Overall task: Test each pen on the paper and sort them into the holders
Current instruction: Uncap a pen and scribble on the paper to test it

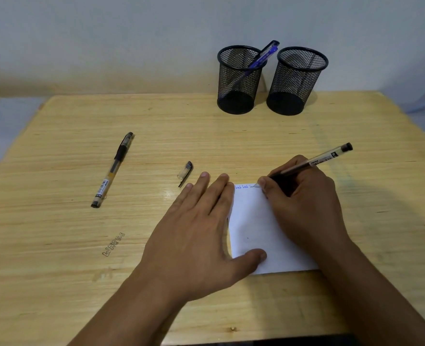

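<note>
Pen (313, 162) pinched in right-hand fingers (265, 183) — tip on paper (253, 221).

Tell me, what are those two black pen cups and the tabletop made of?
The two black round pen holders look like painted wire mesh, likely metal: you can see through the lattice. The pale yellow table looks like wood or wood-grain laminate with a slight gloss; streaky grain and a reflection show.

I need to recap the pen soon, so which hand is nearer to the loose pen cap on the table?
The left hand. Its fingertips lie just right of the pen cap, flat on the paper's edge. The right hand is farther right, writing with a pen.
</note>
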